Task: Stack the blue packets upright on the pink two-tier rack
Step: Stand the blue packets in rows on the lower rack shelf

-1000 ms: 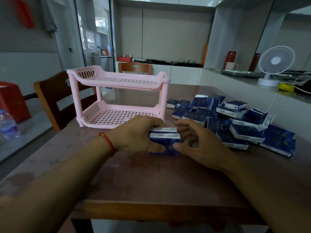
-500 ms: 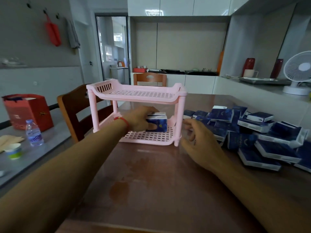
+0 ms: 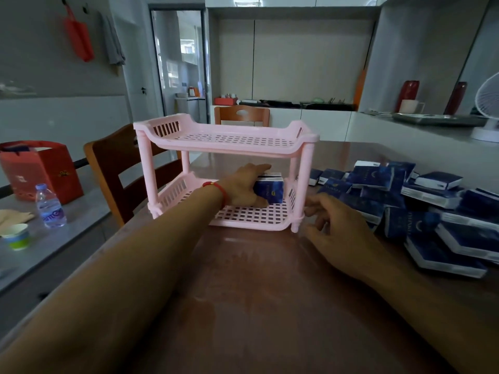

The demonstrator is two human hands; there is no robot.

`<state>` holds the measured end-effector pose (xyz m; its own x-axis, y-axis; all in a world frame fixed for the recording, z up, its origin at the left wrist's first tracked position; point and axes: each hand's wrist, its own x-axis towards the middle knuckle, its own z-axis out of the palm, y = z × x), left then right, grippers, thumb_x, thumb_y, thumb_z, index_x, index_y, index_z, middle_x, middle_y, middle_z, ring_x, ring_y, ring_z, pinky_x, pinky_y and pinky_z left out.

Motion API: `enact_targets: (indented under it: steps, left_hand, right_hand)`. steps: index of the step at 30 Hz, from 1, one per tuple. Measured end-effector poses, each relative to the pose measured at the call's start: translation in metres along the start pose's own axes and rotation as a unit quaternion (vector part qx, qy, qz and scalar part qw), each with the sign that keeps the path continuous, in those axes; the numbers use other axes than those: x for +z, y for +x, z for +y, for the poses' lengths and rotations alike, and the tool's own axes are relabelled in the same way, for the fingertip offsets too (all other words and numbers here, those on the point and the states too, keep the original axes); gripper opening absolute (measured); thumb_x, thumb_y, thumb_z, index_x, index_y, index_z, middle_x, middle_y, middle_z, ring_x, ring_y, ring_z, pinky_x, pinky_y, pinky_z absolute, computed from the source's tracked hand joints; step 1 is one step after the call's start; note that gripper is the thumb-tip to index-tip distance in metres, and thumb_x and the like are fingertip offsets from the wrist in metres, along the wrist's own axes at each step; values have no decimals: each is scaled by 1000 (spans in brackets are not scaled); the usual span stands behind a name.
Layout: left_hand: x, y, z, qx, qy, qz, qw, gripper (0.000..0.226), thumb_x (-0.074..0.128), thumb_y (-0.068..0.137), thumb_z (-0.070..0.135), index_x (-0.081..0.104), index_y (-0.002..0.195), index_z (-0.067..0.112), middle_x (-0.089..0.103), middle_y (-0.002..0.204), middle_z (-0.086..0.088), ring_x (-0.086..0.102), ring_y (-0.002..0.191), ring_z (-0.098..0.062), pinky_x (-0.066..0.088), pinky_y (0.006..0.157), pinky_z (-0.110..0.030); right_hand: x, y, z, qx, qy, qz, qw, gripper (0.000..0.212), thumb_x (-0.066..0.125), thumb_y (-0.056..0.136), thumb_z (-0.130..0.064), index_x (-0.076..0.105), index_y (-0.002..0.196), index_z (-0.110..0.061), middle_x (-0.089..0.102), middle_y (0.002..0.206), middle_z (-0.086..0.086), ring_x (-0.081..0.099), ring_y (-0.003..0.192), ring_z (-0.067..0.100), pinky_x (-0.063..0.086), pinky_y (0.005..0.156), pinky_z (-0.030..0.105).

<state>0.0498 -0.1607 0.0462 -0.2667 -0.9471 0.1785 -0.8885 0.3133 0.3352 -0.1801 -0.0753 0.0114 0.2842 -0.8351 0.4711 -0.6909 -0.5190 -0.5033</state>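
The left arm stretches forward and slightly rightward, bare to the wrist, where a thin red cord bracelet [image 3: 216, 188] circles it. The left hand [image 3: 244, 186] reaches in between the two tiers of the pink slotted plastic rack [image 3: 224, 140], its grip closed on an upright blue-and-white packet [image 3: 270, 188]: the thumb lies low against the near face, the fingers wrap over the top. The right arm comes in from the lower right, forearm low over the brown glossy tabletop [image 3: 256, 292]. The right hand [image 3: 337, 228] hovers just beside the rack's near right post, palm down, fingers loosely bent and spread, holding nothing.
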Motion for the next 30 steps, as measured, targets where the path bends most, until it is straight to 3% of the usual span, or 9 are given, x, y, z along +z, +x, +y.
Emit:
enact_targets:
  steps: [7, 17, 24, 27, 30]
  left_hand:
    - [-1, 5, -4, 18, 11, 57, 998, 68, 80, 79, 16, 50, 139, 15, 54, 135, -11, 53, 122, -28, 42, 103, -33]
    - [9, 8, -5, -5, -58, 67, 996, 79, 85, 74, 14, 47, 143, 19, 50, 140, -11, 53, 125, -28, 43, 109, -36]
    - [12, 4, -6, -34, -112, 63, 991, 93, 85, 74, 12, 35, 151, 19, 44, 149, -11, 49, 132, -28, 41, 112, -36]
    - [7, -5, -2, -50, -125, 88, 987, 94, 82, 76, 11, 29, 153, 19, 40, 150, -12, 44, 135, -30, 43, 112, -43]
    - [1, -19, 9, -60, -134, 140, 979, 78, 74, 82, 9, 33, 148, 15, 43, 144, -13, 45, 131, -29, 45, 109, -45]
  right_hand:
    - [-4, -4, -3, 7, 11, 3, 1000, 38, 67, 88, -14, 58, 123, -24, 61, 108, -8, 60, 79, 6, 47, 67, 15]
    - [-9, -7, -4, -9, 22, 30, 999, 35, 63, 88, -4, 61, 118, -21, 61, 106, -5, 60, 85, 9, 52, 75, 21]
    - [-28, -5, 4, -67, -22, 130, 989, 26, 66, 85, -4, 65, 109, -15, 62, 102, -4, 59, 81, 7, 46, 67, 8]
    - [-47, -4, 19, -58, -87, 184, 977, 27, 66, 82, -8, 65, 107, -17, 62, 102, -2, 55, 89, 13, 50, 79, 25]
    - [-60, -7, 31, 8, -191, 147, 970, 36, 66, 81, -26, 63, 117, -23, 61, 116, -1, 51, 112, 22, 45, 94, 44]
